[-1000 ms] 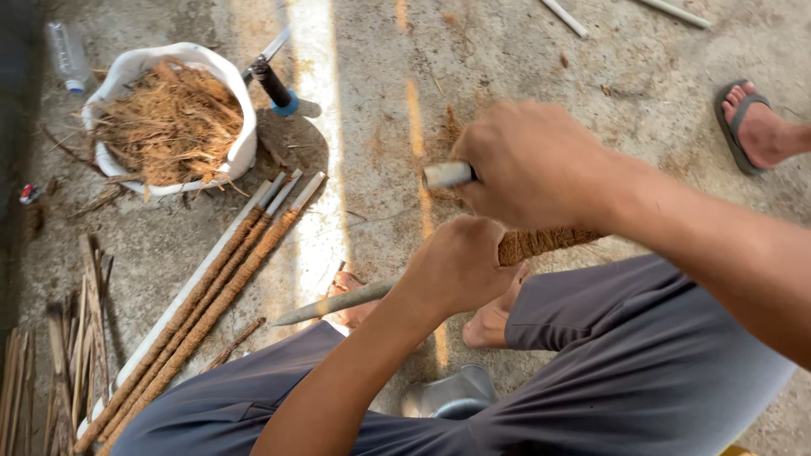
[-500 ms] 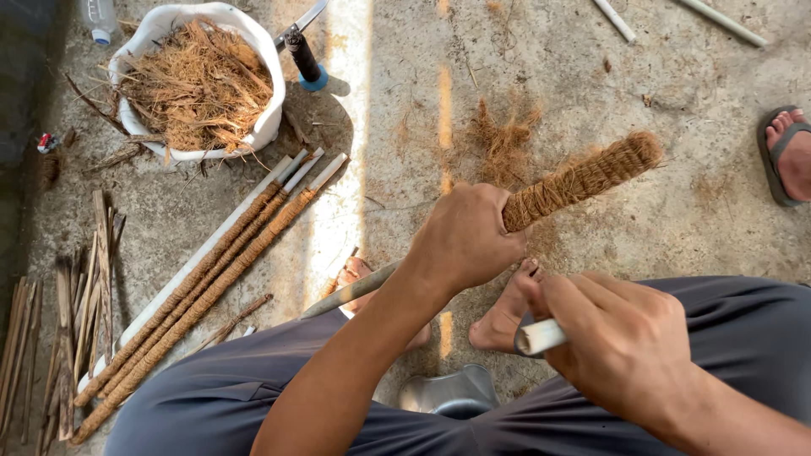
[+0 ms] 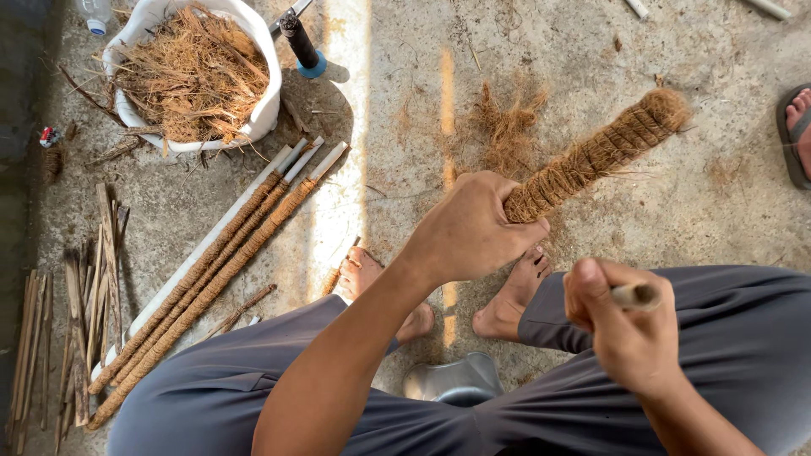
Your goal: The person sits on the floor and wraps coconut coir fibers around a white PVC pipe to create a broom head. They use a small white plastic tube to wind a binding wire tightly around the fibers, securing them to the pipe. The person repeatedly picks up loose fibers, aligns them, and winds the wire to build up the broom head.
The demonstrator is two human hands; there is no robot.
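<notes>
The left hand [image 3: 473,232] is wrapped tight around a pole bound in brown fibre rope [image 3: 596,156], its fingers closed on the wrapped part, with the thick rope-covered end slanting up and away beyond the grip, over the concrete floor [image 3: 380,127]. Behind the grip, toward the person's lap, the bare pale end of the pole [image 3: 635,295] pokes out of the right hand [image 3: 621,325], which is fisted around it. The pole looks stiff and fairly light, and the coarse rope should give good friction (the smooth bare end would slip more easily), so the wrapped stretch seems the surer hold. Compared with half a second ago, the rope-covered end has lifted higher and further out, and the right hand has closed up nearer the left. Off to the left of the grip lie three finished poles [image 3: 215,270] and a white tub of loose fibre [image 3: 198,72].
</notes>
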